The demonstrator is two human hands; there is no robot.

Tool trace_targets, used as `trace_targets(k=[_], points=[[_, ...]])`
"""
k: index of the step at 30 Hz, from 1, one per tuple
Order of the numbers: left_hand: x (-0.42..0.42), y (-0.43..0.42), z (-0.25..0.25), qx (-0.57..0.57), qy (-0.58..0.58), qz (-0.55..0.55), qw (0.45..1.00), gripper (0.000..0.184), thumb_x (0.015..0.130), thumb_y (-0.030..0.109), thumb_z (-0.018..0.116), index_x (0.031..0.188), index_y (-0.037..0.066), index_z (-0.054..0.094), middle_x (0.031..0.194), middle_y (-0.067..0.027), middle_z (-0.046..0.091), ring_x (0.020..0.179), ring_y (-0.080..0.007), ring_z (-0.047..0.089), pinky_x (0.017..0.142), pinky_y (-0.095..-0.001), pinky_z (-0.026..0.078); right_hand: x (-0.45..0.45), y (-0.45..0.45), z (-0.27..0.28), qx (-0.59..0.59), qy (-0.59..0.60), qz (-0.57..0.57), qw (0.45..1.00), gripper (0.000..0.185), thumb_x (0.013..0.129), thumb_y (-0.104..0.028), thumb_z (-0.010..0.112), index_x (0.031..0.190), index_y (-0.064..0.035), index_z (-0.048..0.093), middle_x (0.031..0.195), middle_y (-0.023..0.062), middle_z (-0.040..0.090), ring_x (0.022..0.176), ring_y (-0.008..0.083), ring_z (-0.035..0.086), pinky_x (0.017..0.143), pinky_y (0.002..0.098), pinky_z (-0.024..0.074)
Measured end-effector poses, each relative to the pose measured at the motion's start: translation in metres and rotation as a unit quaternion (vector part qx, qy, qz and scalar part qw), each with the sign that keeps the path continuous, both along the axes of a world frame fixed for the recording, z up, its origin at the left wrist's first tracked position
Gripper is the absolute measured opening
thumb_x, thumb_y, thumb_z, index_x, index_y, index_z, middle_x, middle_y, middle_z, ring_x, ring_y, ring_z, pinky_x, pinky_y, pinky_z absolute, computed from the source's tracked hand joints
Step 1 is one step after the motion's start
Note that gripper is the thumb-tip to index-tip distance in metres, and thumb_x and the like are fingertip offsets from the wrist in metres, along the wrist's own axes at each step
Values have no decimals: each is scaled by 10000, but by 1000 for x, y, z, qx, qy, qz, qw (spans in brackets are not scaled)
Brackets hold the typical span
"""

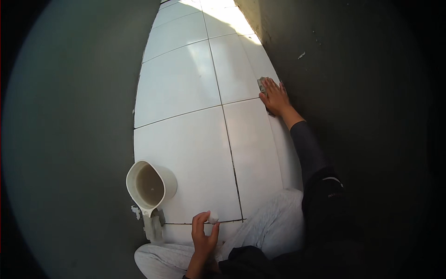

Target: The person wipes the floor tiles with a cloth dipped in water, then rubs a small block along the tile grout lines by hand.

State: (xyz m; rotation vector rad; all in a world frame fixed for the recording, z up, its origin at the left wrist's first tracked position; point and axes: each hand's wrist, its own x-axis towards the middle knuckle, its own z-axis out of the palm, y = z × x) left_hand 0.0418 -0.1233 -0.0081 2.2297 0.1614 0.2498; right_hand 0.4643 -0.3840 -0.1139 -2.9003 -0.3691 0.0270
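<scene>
My left hand (204, 236) is low in the view, above the nearest tile joint. Its thumb and fingers pinch a small white rounded lump (213, 217), whose kind I cannot make out. Farther up, my right hand (277, 98) lies over a crumpled grey cloth (261, 83) and presses it to the right edge of the white tiles (251, 135), against the dark wall. Most of the cloth is hidden beneath the palm and fingers. Dark lines run along the joints between tiles, the boldest down the middle.
A white plastic dipper (170, 182) with cloudy greyish water stands at the left edge, its handle toward me. Dark grey walls (69, 130) flank the narrow tiled strip. My bent legs (272, 223) in light trousers take up the near end. Sunlight falls on the far tiles.
</scene>
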Motion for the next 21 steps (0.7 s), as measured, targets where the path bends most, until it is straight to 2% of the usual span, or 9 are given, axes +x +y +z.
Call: trace_targets(k=[2,4,6,10,13,17,19,20,21], points=[[0,-4,0,-10,-2,-8,1000,460,717,-25,699,1152,11,557,1079,-144,556,935,-245,562,789,-329,470,-23,-9,1,-45,-23,20,999,634,979,-493,200,1499,-130,198,1570,50,157,1454,200,93,1170,488,41],[0,-8,4,-25,11,-2,1000,437,741,-21,699,1154,4,560,1081,-165,558,970,-282,576,812,-355,485,-47,-12,4,-57,-23,24,998,567,991,-431,212,1503,-190,191,1573,21,148,1454,194,92,1167,504,32],[0,-11,5,-21,-5,-15,1000,439,737,-24,701,1152,2,561,1079,-167,558,964,-281,578,794,-349,489,-67,-16,-3,-73,-35,27,996,548,990,-391,245,1506,-221,174,1578,6,127,1455,198,90,1165,515,36],[-3,-14,17,-15,-25,-30,999,437,734,-27,701,1148,2,562,1080,-166,558,961,-278,578,791,-349,491,-115,-20,7,-88,-35,23,995,560,978,-344,306,1506,-208,181,1573,13,149,1450,217,120,1160,517,61],[-8,-14,25,-14,-37,-36,999,438,732,-28,700,1146,4,563,1079,-163,558,958,-273,578,789,-348,491,-154,-27,3,-58,-29,20,998,588,949,-306,368,1503,-210,196,1574,21,147,1450,240,117,1152,540,70],[-12,-10,34,-4,-59,-47,997,441,731,-29,698,1148,5,560,1079,-159,556,953,-266,579,786,-343,492,-224,-34,-3,-67,-38,-14,997,594,945,-340,362,1502,-207,203,1576,27,142,1453,240,112,1156,537,68],[-13,-9,38,-7,-65,-55,996,439,733,-28,696,1149,5,559,1080,-157,555,954,-266,578,785,-342,492,-263,-38,-12,-23,-29,-28,999,596,941,-326,401,1498,-210,220,1572,43,160,1451,244,135,1150,533,118],[-14,-10,40,-9,-66,-55,996,438,734,-27,694,1149,6,558,1081,-156,554,955,-267,577,784,-341,492,-282,-43,-25,-25,-32,-34,999,596,941,-326,401,1498,-210,220,1572,43,160,1451,244,135,1150,533,118],[-14,-10,40,-7,-63,-56,996,438,736,-24,693,1151,7,557,1081,-154,554,957,-267,575,786,-342,490,-300,-49,-44,-100,-110,-33,988,600,938,-312,417,1497,-213,223,1570,44,168,1450,244,142,1146,526,140]])
